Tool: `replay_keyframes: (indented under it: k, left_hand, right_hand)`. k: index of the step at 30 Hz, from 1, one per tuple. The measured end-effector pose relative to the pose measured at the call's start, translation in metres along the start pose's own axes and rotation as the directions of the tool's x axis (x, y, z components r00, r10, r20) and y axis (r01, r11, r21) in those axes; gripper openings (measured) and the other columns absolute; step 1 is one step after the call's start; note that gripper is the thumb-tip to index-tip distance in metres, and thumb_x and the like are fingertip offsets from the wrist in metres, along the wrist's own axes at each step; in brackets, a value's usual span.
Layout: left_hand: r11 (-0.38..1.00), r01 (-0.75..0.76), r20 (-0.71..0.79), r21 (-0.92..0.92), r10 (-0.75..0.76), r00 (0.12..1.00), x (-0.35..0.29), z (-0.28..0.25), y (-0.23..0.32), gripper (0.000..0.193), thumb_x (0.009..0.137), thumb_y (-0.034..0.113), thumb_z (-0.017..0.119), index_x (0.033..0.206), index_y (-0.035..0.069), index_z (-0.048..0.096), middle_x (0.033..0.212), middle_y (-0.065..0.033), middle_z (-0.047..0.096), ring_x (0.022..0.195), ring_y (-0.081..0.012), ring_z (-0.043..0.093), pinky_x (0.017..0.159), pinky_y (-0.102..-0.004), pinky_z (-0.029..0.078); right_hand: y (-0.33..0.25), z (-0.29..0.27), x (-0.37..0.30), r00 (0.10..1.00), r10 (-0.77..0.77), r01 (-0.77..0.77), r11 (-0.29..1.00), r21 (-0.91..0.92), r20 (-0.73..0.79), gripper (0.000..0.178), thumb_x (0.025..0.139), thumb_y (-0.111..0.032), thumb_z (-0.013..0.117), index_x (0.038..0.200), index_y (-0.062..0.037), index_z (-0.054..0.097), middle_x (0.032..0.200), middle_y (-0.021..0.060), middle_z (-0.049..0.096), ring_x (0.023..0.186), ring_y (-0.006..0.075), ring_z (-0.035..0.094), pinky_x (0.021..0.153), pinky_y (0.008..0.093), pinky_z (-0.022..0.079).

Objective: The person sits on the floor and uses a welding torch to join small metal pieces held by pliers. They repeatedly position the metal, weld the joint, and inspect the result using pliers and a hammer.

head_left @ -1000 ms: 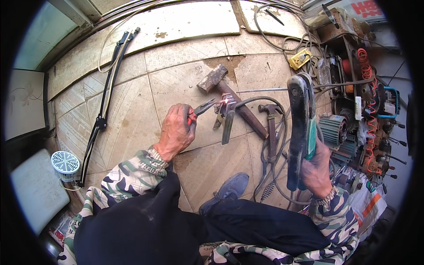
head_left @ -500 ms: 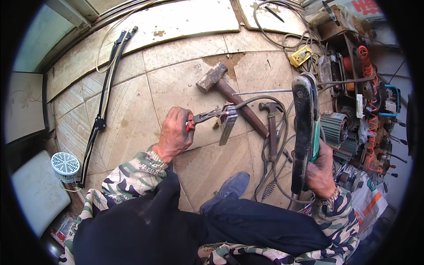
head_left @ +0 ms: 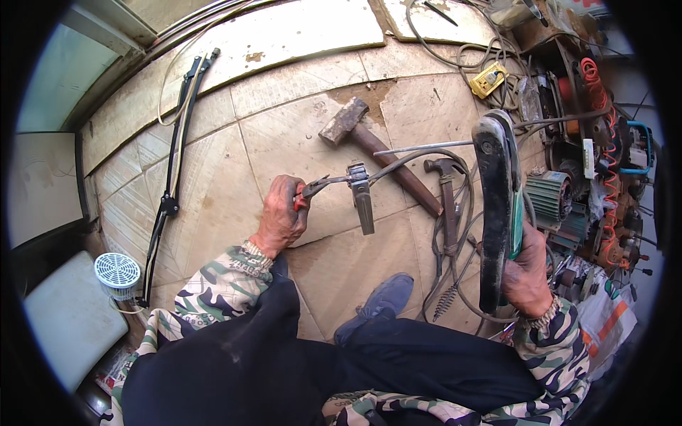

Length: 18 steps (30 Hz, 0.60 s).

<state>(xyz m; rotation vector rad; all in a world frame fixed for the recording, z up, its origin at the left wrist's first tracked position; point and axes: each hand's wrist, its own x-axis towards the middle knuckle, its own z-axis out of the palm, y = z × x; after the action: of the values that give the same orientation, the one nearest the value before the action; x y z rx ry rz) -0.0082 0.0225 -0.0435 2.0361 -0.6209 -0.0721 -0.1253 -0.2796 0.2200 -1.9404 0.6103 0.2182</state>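
Observation:
My left hand (head_left: 282, 213) is closed round the red handles of a pair of pliers (head_left: 321, 186). At the tip of the pliers is a small grey metal piece (head_left: 363, 206), its longer flat part pointing toward me. In my right hand (head_left: 527, 278) is a long black tool with a green side (head_left: 491, 213), upright and close to the view. A thin metal rod (head_left: 423, 148) reaches left from near its far end, toward the metal piece but apart from it; where the rod is held is hidden. The right fingertips are hidden behind the tool.
A sledgehammer (head_left: 389, 162), a claw hammer (head_left: 447, 206) and looped cables lie on the tiles. Left are a folding black arm (head_left: 170, 177) and a white round-grilled thing (head_left: 117, 273). At right stand a motor (head_left: 548, 195), a red coiled hose (head_left: 611, 184) and more gear.
The metal piece has turned and shows a narrower side. The pliers have turned with it. The whole view has shifted slightly; both hands keep their hold.

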Motion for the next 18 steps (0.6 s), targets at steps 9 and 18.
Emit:
replay_keyframes:
  k: [9,18]
  left_hand:
    - [0.952,0.273,0.074,-0.142,-0.264,0.962,-0.01,0.011,-0.005,0.011,0.097,0.009,0.066,0.098,0.002,0.057,0.073,-0.0008,0.049,0.063,-0.0108,0.044,0.057,-0.0287,0.041]
    - [0.727,0.581,0.274,-0.367,-0.512,0.814,-0.01,0.016,-0.007,0.021,0.1,0.02,0.066,0.09,0.003,0.058,0.07,0.0007,0.054,0.062,-0.01,0.048,0.058,-0.028,0.041]
  right_hand:
    - [-0.002,-0.001,0.003,0.999,0.046,-0.046,0.999,-0.014,0.003,0.026,0.085,-0.022,0.07,0.097,0.0004,0.063,0.084,-0.0038,0.062,0.073,0.0038,0.052,0.066,0.0214,0.044]
    - [0.021,-0.017,0.004,0.993,0.05,-0.053,0.998,0.029,0.11,0.05,0.089,-0.035,0.069,0.117,0.0049,0.06,0.096,-0.0007,0.064,0.085,0.0067,0.056,0.076,0.0226,0.048]
